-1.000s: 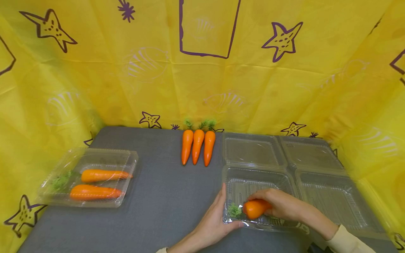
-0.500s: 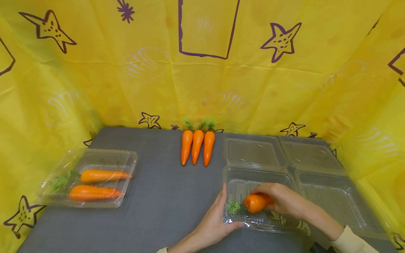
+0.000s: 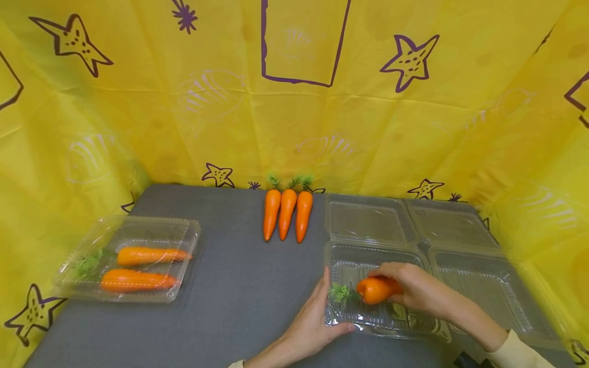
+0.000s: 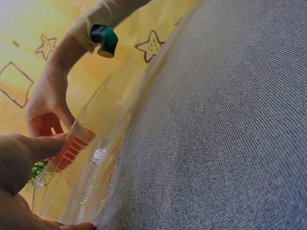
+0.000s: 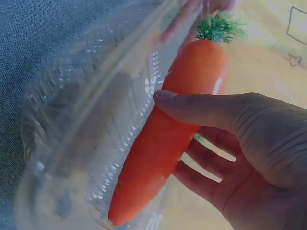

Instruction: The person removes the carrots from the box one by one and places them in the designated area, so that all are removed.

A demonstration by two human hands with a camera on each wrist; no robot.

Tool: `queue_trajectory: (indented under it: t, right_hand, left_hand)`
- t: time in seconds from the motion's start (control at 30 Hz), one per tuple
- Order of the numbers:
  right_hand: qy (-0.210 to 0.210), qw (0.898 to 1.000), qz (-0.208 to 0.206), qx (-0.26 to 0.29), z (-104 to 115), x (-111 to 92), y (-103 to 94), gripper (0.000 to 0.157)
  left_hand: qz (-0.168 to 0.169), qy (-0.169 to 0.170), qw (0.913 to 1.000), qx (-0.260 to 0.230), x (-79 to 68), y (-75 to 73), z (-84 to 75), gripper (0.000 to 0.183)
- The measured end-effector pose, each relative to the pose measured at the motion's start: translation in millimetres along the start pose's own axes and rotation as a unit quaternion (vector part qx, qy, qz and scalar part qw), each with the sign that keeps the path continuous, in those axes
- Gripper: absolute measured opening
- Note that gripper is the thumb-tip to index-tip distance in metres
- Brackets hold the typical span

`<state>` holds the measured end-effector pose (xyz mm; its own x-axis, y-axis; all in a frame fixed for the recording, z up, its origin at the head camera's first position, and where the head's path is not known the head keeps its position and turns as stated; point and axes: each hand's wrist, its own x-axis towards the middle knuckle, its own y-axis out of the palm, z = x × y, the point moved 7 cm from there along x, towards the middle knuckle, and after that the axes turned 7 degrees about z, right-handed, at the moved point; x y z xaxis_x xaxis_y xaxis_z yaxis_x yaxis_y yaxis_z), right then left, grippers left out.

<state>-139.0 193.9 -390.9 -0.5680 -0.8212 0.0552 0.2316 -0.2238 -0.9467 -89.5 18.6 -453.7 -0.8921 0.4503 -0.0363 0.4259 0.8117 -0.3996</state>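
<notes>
Carrot [image 3: 375, 291] has edged forward — right hand [image 3: 414, 286] gripping it; left hand [image 3: 314, 318] resting, unclenched, against container [image 3: 391, 254].

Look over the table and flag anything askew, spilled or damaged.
Nothing stands out: three carrots lie in a neat row, two more carrots lie inside the closed container, and the right hand holds another carrot at the open container, which the left hand touches.

Orange carrot [image 5: 158, 143]; yellow backdrop [image 3: 285, 115], pale prints [image 3: 213, 93] perhaps fish.
</notes>
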Motion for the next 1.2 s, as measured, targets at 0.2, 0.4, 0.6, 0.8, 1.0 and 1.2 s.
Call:
queue_trajectory:
  t: [0.2,0.4,0.6,0.8,1.0,1.2]
  right_hand:
    - [0.03,0.999,-0.033,0.005,-2,0,-17.3,0.057]
    - [0.064,0.991,-0.104,0.048,-8,6,-39.8,0.066]
    - [0.108,0.979,-0.143,0.099,-21,16,-57.7,0.071]
    - [0.195,0.954,-0.157,0.166,-43,29,-64.2,0.071]
    - [0.254,0.921,-0.127,0.266,-61,45,-59.9,0.078]
    - [0.274,0.884,-0.118,0.361,-72,64,-55.9,0.083]
  left_hand:
    - [-0.006,0.008,0.9999,0.005,0.9,0.0,-0.8,0.114]
    - [-0.004,0.004,1.0,-0.002,0.4,1.8,1.0,0.114]
    - [-0.006,0.009,0.9999,-0.002,1.3,3.5,0.7,0.114]
    - [-0.009,0.009,0.9999,-0.001,1.9,3.3,-0.7,0.113]
    - [-0.013,0.014,0.9998,0.0,1.4,3.6,-1.3,0.114]
    - [-0.012,0.018,0.9997,-0.008,0.7,3.2,-2.0,0.114]
